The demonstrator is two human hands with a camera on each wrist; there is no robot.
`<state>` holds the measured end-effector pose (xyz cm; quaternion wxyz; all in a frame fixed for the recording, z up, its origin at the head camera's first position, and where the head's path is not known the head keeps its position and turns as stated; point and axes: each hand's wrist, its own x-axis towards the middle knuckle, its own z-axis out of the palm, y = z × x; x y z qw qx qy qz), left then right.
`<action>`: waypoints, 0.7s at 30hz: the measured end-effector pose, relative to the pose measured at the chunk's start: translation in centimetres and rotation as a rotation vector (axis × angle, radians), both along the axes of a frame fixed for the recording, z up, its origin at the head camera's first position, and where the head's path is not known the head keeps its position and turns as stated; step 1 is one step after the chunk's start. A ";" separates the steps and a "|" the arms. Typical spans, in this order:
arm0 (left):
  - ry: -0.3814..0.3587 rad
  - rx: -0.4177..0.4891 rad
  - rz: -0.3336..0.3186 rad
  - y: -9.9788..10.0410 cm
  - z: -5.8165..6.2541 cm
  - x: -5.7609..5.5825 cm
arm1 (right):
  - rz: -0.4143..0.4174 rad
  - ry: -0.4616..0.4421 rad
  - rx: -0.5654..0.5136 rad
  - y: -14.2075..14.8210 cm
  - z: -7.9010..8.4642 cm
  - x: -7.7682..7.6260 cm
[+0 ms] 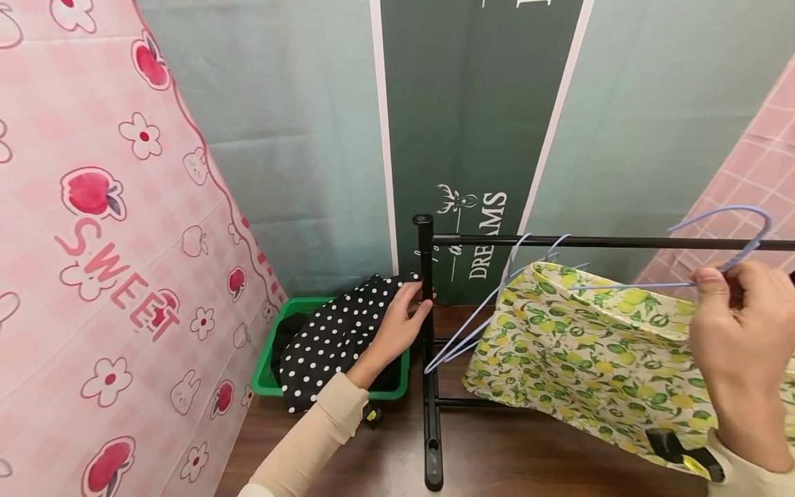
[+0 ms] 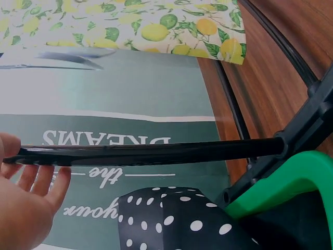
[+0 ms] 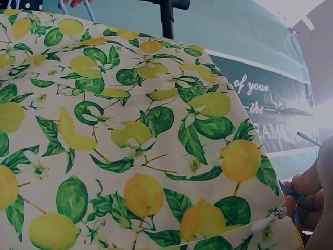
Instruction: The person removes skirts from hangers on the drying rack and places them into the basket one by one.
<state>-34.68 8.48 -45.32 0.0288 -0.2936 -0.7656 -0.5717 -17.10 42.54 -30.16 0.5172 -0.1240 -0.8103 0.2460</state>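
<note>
My right hand (image 1: 742, 331) grips a light blue wire hanger (image 1: 754, 238) just below its hook, in front of the rack's top bar. From this hanger hangs a lemon-print skirt (image 1: 590, 352), spread slantwise to the left; its fabric (image 3: 140, 135) fills most of the right wrist view, with a zip pull (image 3: 268, 220) near the hand. My left hand (image 1: 397, 328) holds the black upright post (image 1: 426, 259) of the clothes rack, thumb on one side and fingers on the other. In the left wrist view its fingertips (image 2: 60, 179) lie against the post.
Left of the rack stands a green basket (image 1: 263, 376) with black polka-dot cloth (image 1: 335, 338) heaped over its rim. More blue hangers (image 1: 472, 317) hang on the bar (image 1: 602, 242) near the post. A pink printed curtain (image 1: 124, 276) borders the left; a green printed backdrop (image 1: 310, 138) stands behind.
</note>
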 end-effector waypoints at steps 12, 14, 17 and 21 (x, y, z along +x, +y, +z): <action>0.088 0.143 0.147 1.2 0.9 0.0 | 0.014 0.102 0.056 -1.3 0.5 -0.9; 0.087 0.167 0.123 1.7 1.9 0.6 | 0.014 0.109 0.055 -1.3 0.5 -0.9; 0.087 0.169 0.074 2.2 3.4 1.7 | 0.022 0.120 0.046 -1.5 0.6 -0.8; 0.089 0.177 -0.023 3.0 4.6 2.6 | 0.040 0.138 0.027 -1.9 0.8 -0.6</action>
